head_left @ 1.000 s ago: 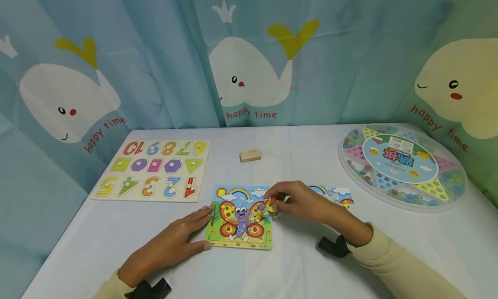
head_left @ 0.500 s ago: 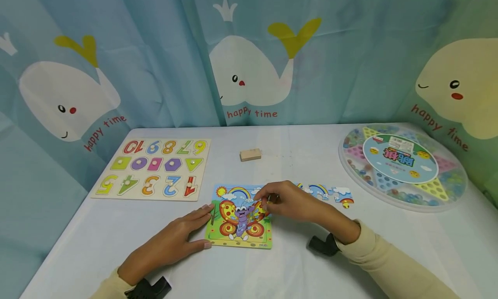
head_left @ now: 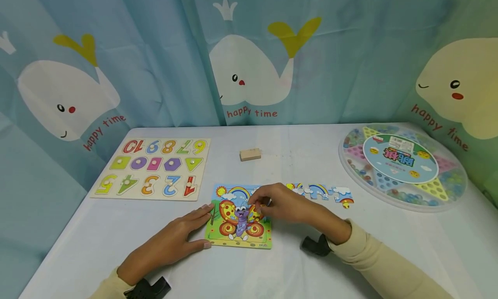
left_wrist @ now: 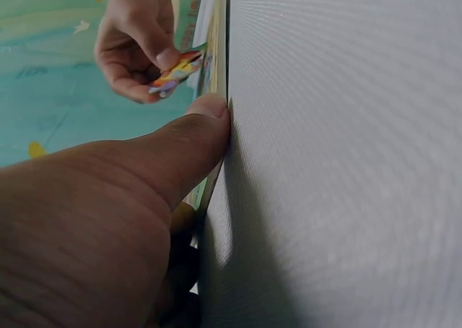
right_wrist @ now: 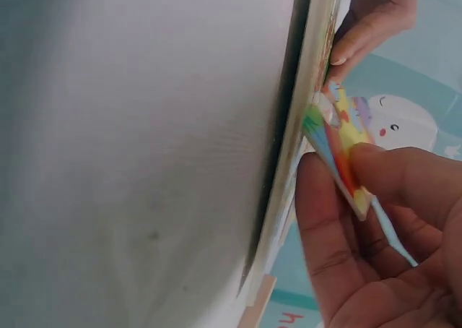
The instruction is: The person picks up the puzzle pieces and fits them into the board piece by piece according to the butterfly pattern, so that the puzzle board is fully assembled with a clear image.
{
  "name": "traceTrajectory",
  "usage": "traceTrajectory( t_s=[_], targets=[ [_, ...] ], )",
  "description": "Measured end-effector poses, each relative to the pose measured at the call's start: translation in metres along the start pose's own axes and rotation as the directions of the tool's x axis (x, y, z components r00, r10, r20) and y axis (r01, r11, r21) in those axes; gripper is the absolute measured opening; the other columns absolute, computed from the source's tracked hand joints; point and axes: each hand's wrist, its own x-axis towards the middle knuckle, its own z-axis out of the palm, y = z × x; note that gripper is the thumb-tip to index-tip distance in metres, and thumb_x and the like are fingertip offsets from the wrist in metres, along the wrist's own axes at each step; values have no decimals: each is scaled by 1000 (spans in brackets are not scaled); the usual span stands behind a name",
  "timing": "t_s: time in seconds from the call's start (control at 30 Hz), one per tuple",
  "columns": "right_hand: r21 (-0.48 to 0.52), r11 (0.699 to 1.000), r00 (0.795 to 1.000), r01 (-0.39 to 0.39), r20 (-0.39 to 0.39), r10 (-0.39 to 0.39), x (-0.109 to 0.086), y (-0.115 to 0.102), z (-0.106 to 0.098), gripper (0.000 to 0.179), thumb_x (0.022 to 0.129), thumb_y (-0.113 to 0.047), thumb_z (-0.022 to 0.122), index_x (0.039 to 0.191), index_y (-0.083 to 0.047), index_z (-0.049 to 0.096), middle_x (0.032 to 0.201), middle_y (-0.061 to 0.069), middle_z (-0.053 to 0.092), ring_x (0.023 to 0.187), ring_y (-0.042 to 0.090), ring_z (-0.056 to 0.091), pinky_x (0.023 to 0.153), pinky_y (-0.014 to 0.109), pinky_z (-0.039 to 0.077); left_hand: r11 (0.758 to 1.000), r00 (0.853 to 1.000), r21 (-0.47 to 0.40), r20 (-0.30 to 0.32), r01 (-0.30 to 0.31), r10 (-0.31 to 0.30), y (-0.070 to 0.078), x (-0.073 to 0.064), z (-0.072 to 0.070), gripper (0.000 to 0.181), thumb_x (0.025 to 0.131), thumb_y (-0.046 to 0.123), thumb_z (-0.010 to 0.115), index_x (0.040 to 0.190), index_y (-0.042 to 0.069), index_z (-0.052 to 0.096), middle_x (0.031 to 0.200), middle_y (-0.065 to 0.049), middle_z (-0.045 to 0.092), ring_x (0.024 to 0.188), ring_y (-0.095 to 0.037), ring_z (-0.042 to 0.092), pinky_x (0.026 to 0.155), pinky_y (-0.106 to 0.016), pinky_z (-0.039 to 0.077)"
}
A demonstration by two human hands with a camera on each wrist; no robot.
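A butterfly jigsaw puzzle (head_left: 239, 244) lies on the white table. My left hand (head_left: 180, 234) rests along its left edge, fingers extended and thumb at the lower corner. In the left wrist view that thumb (left_wrist: 188, 144) presses the board's side. Over the puzzle's right part, my right hand (head_left: 285, 204) pinches a colourful puzzle piece (right_wrist: 345, 158) between thumb and fingers; the piece is tilted. From the head camera the hand mostly hides it. A thin pale-blue edge (right_wrist: 393, 230) shows among the right fingers; what it belongs to is unclear.
Loose puzzle pieces (head_left: 319, 191) lie in a row right of the board, partly behind the right hand. A wooden block (head_left: 250, 154) lies farther back. A number-and-shape board (head_left: 149, 191) is at left, a round marble game box (head_left: 400, 160) at right. A whale-print curtain (head_left: 350, 74) hangs behind.
My right hand has moved left with the puzzle piece, from the puzzle's right edge to over the butterfly's right wing. More of the loose row shows. The left hand stays put.
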Motion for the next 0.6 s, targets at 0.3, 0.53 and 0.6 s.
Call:
traceTrajectory(
  t_s=[0.3, 0.53, 0.6],
  targets=[
    [-172, 983, 998, -57, 23, 62, 3, -4, 3, 24, 87, 3, 70, 111, -3, 70, 86, -5, 59, 76, 11, 51, 65, 24, 49, 1000, 1000, 2, 1, -1, 1, -1, 0, 1, 71, 87, 39, 73, 144, 6, 48, 157, 5, 30, 143, -18, 26, 111, -39, 32],
    [-276, 958, 996, -82, -1, 85, 5, -6, 3, 26, 85, -1, 72, 111, -4, 72, 91, -4, 58, 84, 13, 52, 73, 27, 49, 1000, 1000, 2, 3, 5, -5, 0, 0, 0, 70, 87, 38, 74, 144, 6, 48, 157, 5, 30, 143, -18, 26, 111, -39, 32],
    [-283, 955, 996, -89, 2, 94, 6, -6, 3, 27, 85, -1, 73, 112, -3, 72, 92, -4, 59, 86, 13, 52, 74, 27, 49, 1000, 1000, 1, 2, 3, -3, 0, 0, 0, 70, 87, 38, 74, 143, 6, 48, 157, 5, 30, 143, -18, 26, 111, -39, 32]
  ],
)
